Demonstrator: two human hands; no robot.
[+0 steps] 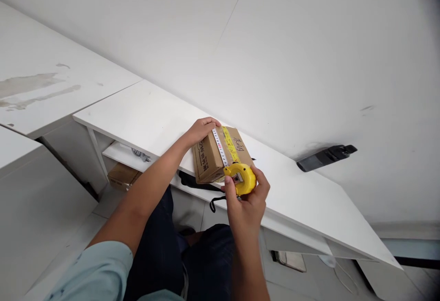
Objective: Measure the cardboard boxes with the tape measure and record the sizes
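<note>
A brown cardboard box [210, 159] sits on the white shelf top near its front edge, with dark print and handwriting on it. A yellow tape measure [248, 179] is held in my right hand [248, 205], thumb and fingers around its case at the box's near end. From the case, the white measuring blade [220, 149] runs across the top of the box. My left hand [202, 131] is at the box's far end, its fingers curled over the edge where the blade ends; the exact grip there is partly hidden. Yellow printed tape [231, 144] runs beside the blade.
The white shelf top [309, 200] stretches along the wall. A black bottle-like object [325, 156] stands at right by the wall. Below are a coiled cable [140, 155], another cardboard box [122, 175] and a black strap [213, 205]. A stained white table [103, 81] adjoins at left.
</note>
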